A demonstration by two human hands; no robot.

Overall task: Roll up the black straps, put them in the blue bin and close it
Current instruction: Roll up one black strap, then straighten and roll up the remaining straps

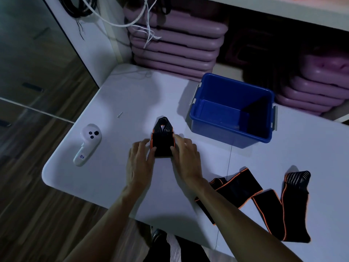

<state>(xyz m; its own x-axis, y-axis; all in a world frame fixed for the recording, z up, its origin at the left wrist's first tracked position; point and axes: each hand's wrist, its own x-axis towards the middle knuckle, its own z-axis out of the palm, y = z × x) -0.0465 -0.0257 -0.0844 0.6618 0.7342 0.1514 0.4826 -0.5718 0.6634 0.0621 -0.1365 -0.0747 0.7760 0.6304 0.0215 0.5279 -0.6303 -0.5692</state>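
A black strap with orange edging lies mostly rolled at the middle of the white table; its ribbed end points away from me. My left hand grips the roll's left side and my right hand its right side. A second black strap sprawls unrolled in loose folds at the right, near the table's front edge. The blue bin stands open and empty behind and right of the roll. No lid is in view.
A white handheld controller lies at the left of the table, a small screw beyond it. Stacked purple mats fill the shelves behind the table. White cords hang above the back left corner.
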